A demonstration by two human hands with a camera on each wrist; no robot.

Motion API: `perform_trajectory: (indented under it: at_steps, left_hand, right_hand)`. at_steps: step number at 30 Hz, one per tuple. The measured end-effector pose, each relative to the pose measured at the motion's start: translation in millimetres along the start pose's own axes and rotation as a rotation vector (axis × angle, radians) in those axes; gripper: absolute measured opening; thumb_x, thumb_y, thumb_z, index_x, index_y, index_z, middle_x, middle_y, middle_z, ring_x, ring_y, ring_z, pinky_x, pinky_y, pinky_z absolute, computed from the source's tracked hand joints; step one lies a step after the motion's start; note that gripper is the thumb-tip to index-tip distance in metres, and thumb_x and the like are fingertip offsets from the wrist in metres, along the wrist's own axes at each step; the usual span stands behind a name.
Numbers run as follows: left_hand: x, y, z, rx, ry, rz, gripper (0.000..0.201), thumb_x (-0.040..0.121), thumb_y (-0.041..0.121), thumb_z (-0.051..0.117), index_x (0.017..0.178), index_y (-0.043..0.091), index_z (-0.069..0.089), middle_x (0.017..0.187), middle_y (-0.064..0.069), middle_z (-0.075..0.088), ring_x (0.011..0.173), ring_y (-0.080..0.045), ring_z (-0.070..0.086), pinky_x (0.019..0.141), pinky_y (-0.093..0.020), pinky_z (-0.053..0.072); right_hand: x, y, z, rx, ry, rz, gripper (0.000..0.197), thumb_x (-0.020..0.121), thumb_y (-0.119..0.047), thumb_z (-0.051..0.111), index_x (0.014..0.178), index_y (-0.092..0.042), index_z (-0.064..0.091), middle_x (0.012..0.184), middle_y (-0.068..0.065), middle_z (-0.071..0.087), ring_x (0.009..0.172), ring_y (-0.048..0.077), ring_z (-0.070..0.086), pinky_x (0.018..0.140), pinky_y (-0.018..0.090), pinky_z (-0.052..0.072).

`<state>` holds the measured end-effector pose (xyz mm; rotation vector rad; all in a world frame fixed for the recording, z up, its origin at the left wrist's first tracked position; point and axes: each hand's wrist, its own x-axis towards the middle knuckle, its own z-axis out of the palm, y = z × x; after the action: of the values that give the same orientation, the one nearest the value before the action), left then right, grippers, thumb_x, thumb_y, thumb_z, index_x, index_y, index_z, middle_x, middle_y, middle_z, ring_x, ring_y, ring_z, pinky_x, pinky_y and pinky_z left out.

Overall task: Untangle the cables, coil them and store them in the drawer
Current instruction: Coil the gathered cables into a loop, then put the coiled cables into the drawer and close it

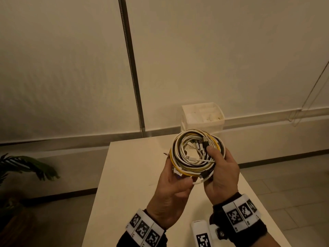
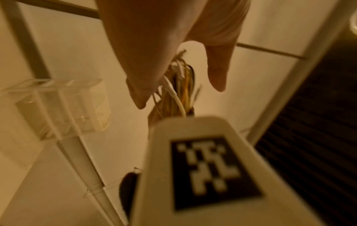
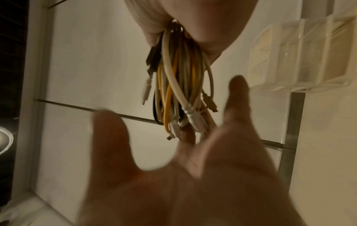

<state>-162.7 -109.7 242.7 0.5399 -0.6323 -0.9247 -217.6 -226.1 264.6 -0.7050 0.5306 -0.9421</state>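
Both hands hold one round bundle of white, yellow and black charging cables in the air above the far right part of the pale rectangular worktop, roughly level with its far edge. The left hand grips the near left side of the ring, its thumb and fingers pinching the strands at the bottom. The right hand cups the right side, thumb pressed over the loops from the front and the fingers out of sight behind them — in the right wrist view those fingers look fairly straight, so it seems to be supporting the ring more than clenching it. Several plug ends stick out loose inside and below the ring.

The cables appear to be already wound together, so coiling looks close to done and storing is the step in hand. The white plastic drawer unit with small compartments stands beyond the far edge of the worktop, just behind the bundle; whether a drawer is pulled open I cannot tell from here.

The next move probably calls for keeping the loops pinched so they do not spring apart, tucking in the stray plugs, and carrying the bundle forward to the unit — one hand may have to let go to open a drawer
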Motion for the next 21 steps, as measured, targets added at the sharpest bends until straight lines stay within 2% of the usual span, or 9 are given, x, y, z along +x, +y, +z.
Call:
perform_trajectory:
  at_steps: [1,2,5,8,10,12,16,19,21]
  left_hand:
    - [2.3,-3.1,2.7,0.06,0.044,0.043,0.083,0.077,0.005,0.078,0.147,0.013,0.034,0.147,-0.025,0.043,0.133,-0.043,0.043,0.11,-0.051,0.038]
    - [4.8,-4.5,7.4,0.103,0.107,0.058,0.084,0.075,0.016,0.082,0.145,0.014,0.036,0.144,-0.024,0.047,0.132,-0.044,0.045,0.11,-0.055,0.037]
    - [13.6,-0.5,17.4,0.19,0.395,0.034,0.087,0.061,0.049,0.087,0.132,0.012,0.052,0.121,-0.015,0.067,0.117,-0.04,0.061,0.098,-0.055,0.049]
    - [21.1,-2.3,8.6,0.259,0.568,0.005,0.058,0.072,0.042,0.074,0.119,0.011,0.06,0.1,-0.01,0.073,0.104,-0.037,0.068,0.09,-0.055,0.055]
    - [24.1,-5.3,-2.3,0.341,0.598,-0.016,0.033,0.089,0.032,0.064,0.115,0.014,0.058,0.1,-0.011,0.07,0.1,-0.04,0.068,0.086,-0.06,0.055]
    - [26.6,-11.9,-17.5,0.446,0.604,-0.026,0.019,0.096,0.028,0.057,0.112,0.017,0.055,0.097,-0.01,0.067,0.099,-0.045,0.066,0.082,-0.064,0.054]
    - [35.3,-32.9,-41.3,0.559,0.561,-0.103,0.027,0.097,0.027,0.057,0.122,0.024,0.047,0.094,-0.016,0.064,0.096,-0.043,0.065,0.085,-0.064,0.053]
    - [46.4,-55.5,-55.1,0.626,0.528,-0.194,0.039,0.098,0.028,0.056,0.13,0.036,0.036,0.095,-0.015,0.066,0.089,-0.029,0.066,0.086,-0.053,0.056]
    - [58.0,-72.7,-61.3,0.683,0.508,-0.268,0.038,0.096,0.033,0.057,0.129,0.029,0.039,0.099,-0.012,0.066,0.092,-0.026,0.067,0.086,-0.05,0.057]
  right_hand:
    - [-1.9,2.0,0.9,-0.013,0.01,-0.025,0.03,0.086,-0.001,0.061,0.115,-0.008,0.066,0.11,0.02,0.07,0.101,0.036,0.068,0.09,0.051,0.054]
    - [-3.9,3.7,1.7,-0.033,0.013,-0.056,0.031,0.086,0.0,0.061,0.116,-0.009,0.066,0.109,0.018,0.071,0.101,0.036,0.069,0.09,0.05,0.055]
    - [-11.1,9.4,0.8,-0.125,-0.018,-0.148,0.034,0.086,0.002,0.062,0.117,-0.013,0.064,0.102,0.011,0.074,0.098,0.03,0.07,0.087,0.045,0.056]
    - [-16.1,15.4,-7.4,-0.276,-0.054,-0.233,0.038,0.086,0.002,0.064,0.116,-0.021,0.06,0.101,0.006,0.074,0.095,0.026,0.071,0.084,0.044,0.057]
    - [-18.0,18.9,-17.1,-0.386,-0.089,-0.242,0.04,0.085,-0.001,0.066,0.117,-0.024,0.055,0.103,0.007,0.071,0.093,0.028,0.071,0.08,0.045,0.058]
    - [-17.7,18.5,-28.9,-0.455,-0.133,-0.205,0.042,0.085,-0.004,0.066,0.116,-0.026,0.05,0.105,0.006,0.068,0.093,0.029,0.07,0.078,0.046,0.059]
    - [-5.2,16.0,-59.5,-0.556,-0.226,-0.02,0.047,0.088,-0.009,0.064,0.124,-0.029,0.042,0.114,0.004,0.066,0.101,0.026,0.068,0.086,0.05,0.056]
    - [12.2,8.5,-79.9,-0.633,-0.295,0.152,0.044,0.095,-0.011,0.056,0.132,-0.028,0.041,0.112,0.006,0.066,0.091,0.02,0.07,0.068,0.031,0.058]
    - [28.5,0.3,-92.5,-0.67,-0.343,0.259,0.033,0.098,-0.016,0.051,0.127,-0.027,0.042,0.111,0.012,0.065,0.085,0.025,0.072,0.062,0.033,0.058]
